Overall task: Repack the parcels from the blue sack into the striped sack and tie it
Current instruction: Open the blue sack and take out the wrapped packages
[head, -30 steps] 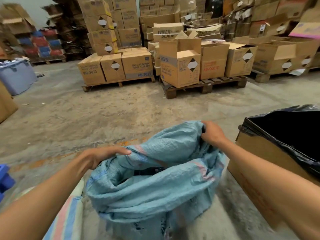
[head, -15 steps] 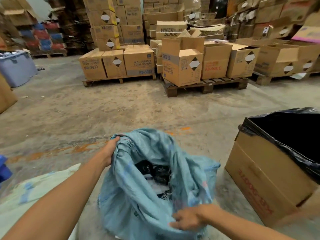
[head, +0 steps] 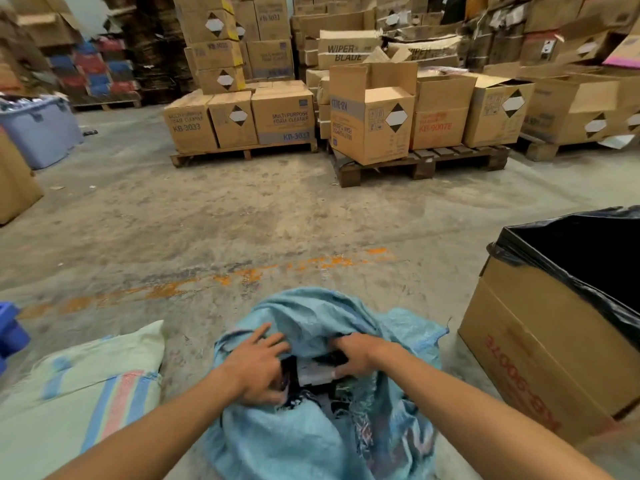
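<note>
You had both hands down in the mouth of the blue sack (head: 311, 441), which slumped on the floor between the striped sack (head: 79, 386) on your left and a lined cardboard box (head: 540, 348) on your right. Your left hand (head: 258, 367) lay with fingers spread and released against the dark parcels (head: 313, 374); your right hand (head: 356, 355) had fingers curled over one, though whether it truly gripped, I cannot tell. The woven plastic looked thin, limp and frayed at the rim, so it would likely sag. The flat, glossy parcels seemed light and slippery; taking them by their edges looked wisest.
</note>
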Motion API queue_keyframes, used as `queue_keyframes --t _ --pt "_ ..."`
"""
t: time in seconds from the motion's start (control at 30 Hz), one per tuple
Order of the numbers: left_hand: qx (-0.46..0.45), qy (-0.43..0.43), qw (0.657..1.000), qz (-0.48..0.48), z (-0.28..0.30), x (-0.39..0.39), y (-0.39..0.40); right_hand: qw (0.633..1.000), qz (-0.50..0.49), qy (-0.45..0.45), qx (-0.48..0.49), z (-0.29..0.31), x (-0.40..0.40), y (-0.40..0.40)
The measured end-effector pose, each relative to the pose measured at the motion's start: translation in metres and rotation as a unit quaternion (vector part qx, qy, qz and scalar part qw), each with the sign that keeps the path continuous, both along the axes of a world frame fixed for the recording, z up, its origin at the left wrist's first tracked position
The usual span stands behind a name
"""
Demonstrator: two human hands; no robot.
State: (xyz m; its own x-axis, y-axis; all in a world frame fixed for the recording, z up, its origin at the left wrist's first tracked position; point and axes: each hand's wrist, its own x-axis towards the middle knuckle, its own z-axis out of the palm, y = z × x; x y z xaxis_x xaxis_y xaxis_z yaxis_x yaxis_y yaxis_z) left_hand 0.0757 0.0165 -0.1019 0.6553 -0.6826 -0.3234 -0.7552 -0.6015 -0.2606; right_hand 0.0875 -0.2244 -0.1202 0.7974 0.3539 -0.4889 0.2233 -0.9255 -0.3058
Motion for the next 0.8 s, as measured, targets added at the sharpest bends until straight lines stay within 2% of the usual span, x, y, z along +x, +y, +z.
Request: queue_keyframes --t 0.13,0.23,0.3,0.37,0.43,0.5,0.6,0.67,0.7,0.73,0.8 --pt "0.166 -0.043 0.983 0.068 -0.015 0.009 0.018 0.983 -0.127 -0.099 -0.082 0.005 0.042 -0.031" --pt "0.225 -0.029 0.97 0.087 -0.008 0.02 0.01 0.976 -0.115 -0.125 -0.139 0.014 0.055 -0.033" --pt "0.197 -0.019 0.977 0.082 -0.003 0.027 0.002 0.979 -0.084 -0.155 -0.103 0.012 0.051 -0.023" --pt "0.117 0.007 0.986 0.118 0.0 0.037 -0.002 0.981 0.003 -0.191 -0.037 0.006 0.04 -0.015" --pt "0.032 0.018 0.983 0.178 -0.001 0.048 -0.004 0.99 0.072 -0.115 -0.026 0.001 0.023 -0.016" --pt "0.017 -0.008 0.972 0.236 -0.007 0.056 -0.003 0.993 0.083 0.007 -0.084 -0.008 0.007 -0.027" --pt "0.02 -0.032 0.945 0.324 -0.019 0.07 -0.001 0.971 0.097 0.068 -0.209 -0.023 -0.005 -0.054" --pt "0.007 -0.034 0.942 0.333 -0.02 0.076 -0.007 0.942 0.143 0.096 -0.287 -0.025 -0.005 -0.067" --pt "-0.001 -0.042 0.947 0.32 -0.018 0.076 -0.014 0.94 0.157 0.081 -0.292 -0.022 -0.002 -0.07" --pt "-0.019 -0.068 0.953 0.296 -0.017 0.076 -0.022 0.952 0.151 0.041 -0.262 -0.016 0.002 -0.07" --pt "-0.068 -0.136 0.96 0.235 -0.014 0.072 -0.039 0.988 0.097 -0.051 -0.107 -0.006 0.012 -0.061"
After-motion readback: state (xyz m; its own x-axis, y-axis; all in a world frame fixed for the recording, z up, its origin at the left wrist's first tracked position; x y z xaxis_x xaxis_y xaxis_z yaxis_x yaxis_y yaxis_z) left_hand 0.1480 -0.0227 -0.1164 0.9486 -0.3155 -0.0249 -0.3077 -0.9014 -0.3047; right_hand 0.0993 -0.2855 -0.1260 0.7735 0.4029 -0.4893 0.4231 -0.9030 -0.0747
